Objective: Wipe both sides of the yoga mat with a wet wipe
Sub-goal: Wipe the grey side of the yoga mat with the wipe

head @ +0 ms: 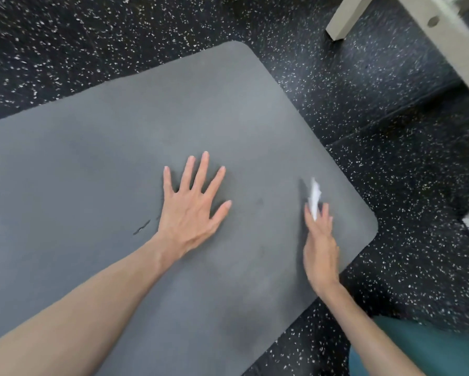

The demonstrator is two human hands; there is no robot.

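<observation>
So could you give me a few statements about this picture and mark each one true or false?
1. The left hand lies flat with fingers spread on the grey foam yoga mat. True.
2. The right hand holds a blue sponge. False: it holds a white wet wipe.
3. The mat lies on a black speckled rubber floor. True.
4. The mat is rolled up. False: it lies unrolled and flat.
5. The wipe is in the left hand. False: it is in the right hand.
</observation>
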